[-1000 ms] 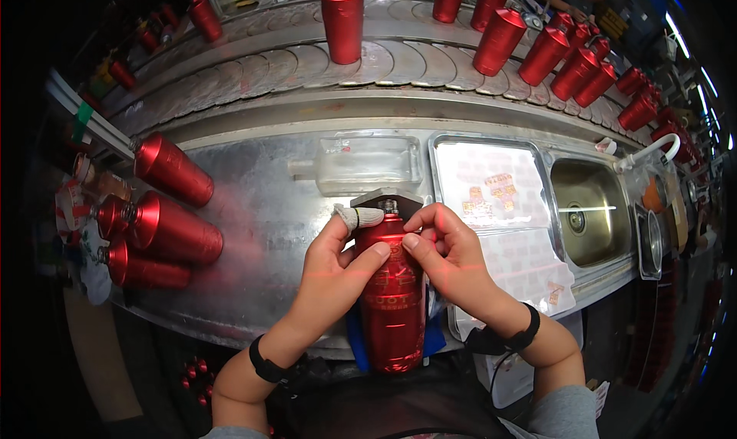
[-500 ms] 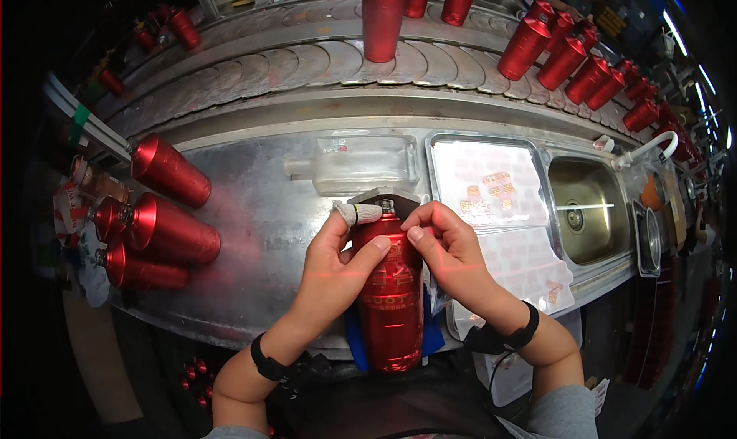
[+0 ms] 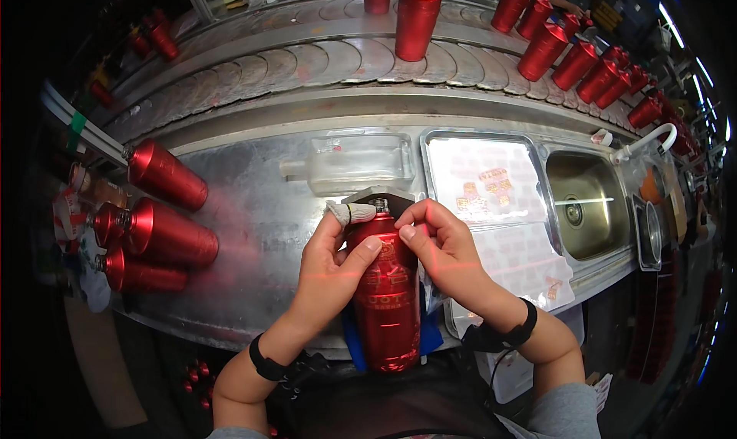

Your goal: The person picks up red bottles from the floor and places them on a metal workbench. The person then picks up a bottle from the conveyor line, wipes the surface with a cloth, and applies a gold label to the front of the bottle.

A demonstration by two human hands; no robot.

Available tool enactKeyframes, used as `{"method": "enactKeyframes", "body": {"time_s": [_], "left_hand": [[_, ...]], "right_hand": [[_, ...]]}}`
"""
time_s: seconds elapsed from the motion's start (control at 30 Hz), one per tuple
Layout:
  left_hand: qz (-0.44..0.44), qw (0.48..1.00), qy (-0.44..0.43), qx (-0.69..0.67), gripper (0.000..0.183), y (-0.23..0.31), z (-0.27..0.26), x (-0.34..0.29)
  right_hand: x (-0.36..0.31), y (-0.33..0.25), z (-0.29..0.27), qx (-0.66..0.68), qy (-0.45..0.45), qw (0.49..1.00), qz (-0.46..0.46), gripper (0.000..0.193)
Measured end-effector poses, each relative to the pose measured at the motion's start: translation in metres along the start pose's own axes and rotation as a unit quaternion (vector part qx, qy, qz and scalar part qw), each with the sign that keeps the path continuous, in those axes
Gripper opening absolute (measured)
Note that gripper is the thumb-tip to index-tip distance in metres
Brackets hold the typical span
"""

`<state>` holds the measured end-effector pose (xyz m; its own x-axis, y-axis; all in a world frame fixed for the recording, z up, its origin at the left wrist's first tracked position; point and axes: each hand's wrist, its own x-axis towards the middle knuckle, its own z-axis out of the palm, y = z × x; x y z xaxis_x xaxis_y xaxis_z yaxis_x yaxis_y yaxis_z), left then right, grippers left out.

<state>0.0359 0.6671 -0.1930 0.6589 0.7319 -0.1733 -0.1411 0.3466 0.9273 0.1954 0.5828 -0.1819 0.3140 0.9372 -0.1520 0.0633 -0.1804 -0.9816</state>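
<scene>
A red metallic bottle (image 3: 388, 308) with gold marks on its front leans toward me over the counter edge, against a blue cloth (image 3: 431, 335). My left hand (image 3: 326, 274) is closed on its left shoulder, thumb across the front. A whitish fabric cover (image 3: 349, 212) wraps that hand's index finger, beside the bottle's threaded neck (image 3: 381, 205). At the right shoulder my right hand (image 3: 445, 251) pinches thumb and index finger together, close against the bottle. Anything between those fingertips is too small to tell. A grey metal piece (image 3: 376, 192) shows behind the neck.
Several red bottles (image 3: 170, 231) lie at the counter's left. A clear glass bottle (image 3: 359, 165) rests beyond my hands, beside a tray (image 3: 431, 143) with pale printed sheets (image 3: 480, 159). Farther right is a sink (image 3: 587, 235). A conveyor (image 3: 307, 66) carries more red bottles across the back.
On the near conveyor lane the red bottles have moved right; on the far lane they have moved left. My hands keep nearly the same hold, with the view shifted slightly.
</scene>
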Motion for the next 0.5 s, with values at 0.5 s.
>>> {"method": "enactKeyframes", "body": {"time_s": [0.5], "left_hand": [[0.024, 0.997, 0.034, 0.060, 0.036, -0.009, 0.007, 0.004]], "right_hand": [[-0.002, 0.002, 0.000, 0.013, 0.012, 1.000, 0.007, 0.008]]}}
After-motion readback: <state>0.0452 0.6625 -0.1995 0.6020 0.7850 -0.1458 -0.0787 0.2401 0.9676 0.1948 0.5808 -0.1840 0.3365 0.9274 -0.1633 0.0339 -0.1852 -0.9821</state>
